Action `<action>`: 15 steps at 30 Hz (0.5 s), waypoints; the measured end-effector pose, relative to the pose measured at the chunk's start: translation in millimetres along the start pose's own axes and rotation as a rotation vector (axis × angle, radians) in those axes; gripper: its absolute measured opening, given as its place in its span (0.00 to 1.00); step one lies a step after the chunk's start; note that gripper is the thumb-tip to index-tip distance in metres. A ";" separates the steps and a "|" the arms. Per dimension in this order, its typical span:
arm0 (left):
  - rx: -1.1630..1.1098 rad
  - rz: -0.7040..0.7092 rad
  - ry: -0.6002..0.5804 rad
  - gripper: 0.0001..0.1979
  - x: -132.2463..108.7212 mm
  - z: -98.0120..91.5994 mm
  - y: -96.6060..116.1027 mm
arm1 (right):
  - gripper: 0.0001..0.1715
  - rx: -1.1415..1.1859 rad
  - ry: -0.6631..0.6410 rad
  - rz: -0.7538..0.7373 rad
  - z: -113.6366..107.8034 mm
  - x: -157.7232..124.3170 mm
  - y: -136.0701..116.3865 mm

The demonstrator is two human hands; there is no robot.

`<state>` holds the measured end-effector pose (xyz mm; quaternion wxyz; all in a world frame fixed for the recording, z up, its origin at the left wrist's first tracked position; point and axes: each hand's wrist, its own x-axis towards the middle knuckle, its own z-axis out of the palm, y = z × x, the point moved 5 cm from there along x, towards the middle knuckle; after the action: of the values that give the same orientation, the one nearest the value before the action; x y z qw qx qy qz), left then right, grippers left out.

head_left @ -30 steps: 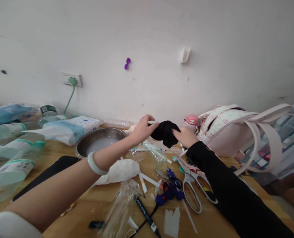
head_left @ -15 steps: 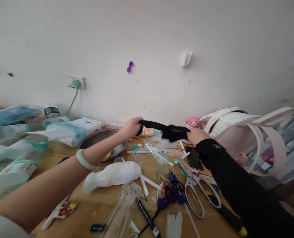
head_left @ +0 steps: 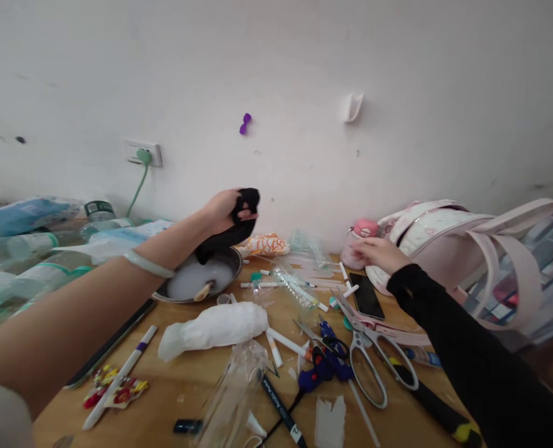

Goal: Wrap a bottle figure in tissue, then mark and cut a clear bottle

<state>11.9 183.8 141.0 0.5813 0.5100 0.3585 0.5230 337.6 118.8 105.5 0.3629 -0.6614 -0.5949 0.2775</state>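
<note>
A length of black cloth hangs in a loose band from my left hand, whose fingers are wrapped round it. The hand is raised above a metal bowl of whitish liquid, and the cloth's lower end hangs over the bowl's rim. My right hand is open and holds nothing, its fingers stretched to the left in front of a pink-lidded bottle. That arm wears a black sleeve, while the left forearm is bare with a pale bangle. A white wrapped, bottle-like form lies below the bowl.
Large scissors, a blue glue gun, a phone, several markers and clear plastic pieces cover the table. Plastic bottles lie at left. A pink bag stands at right. An orange-patterned white form lies near the wall.
The black cloth was stretched between both hands; my right hand has let it go. My left hand has moved up and left with the cloth, which now hangs down.
</note>
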 end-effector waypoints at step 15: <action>-0.379 0.258 -0.327 0.22 -25.0 129.4 118.9 | 0.12 0.255 -0.204 -0.116 125.8 3.9 -56.8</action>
<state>101.2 123.3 281.9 0.6452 0.5112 0.0879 0.5610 204.3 143.2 78.5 0.3971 -0.5430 -0.6256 0.3951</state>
